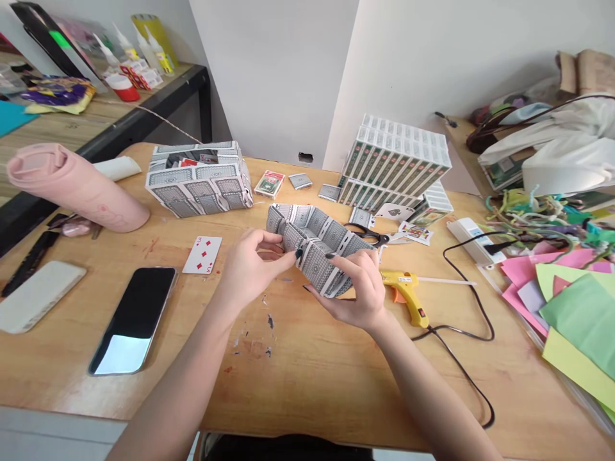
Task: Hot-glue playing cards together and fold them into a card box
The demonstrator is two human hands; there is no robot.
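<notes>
Both hands hold a small open box made of playing cards, tilted above the table, its grey patterned card backs facing out. My left hand pinches its left end between thumb and fingers. Along the near right side, my right hand grips the wall, thumb on the face and fingers beneath. Just right of the box lie black-handled scissors and a yellow glue gun with a clear stick in its back. A three of diamonds card lies face up to the left.
A larger card-built box stands at the back left, beside a red-and-green card pack. Stacked card packs rise at the back right. A pink tumbler, a phone and a white power bank are left; coloured paper and a black cord are right.
</notes>
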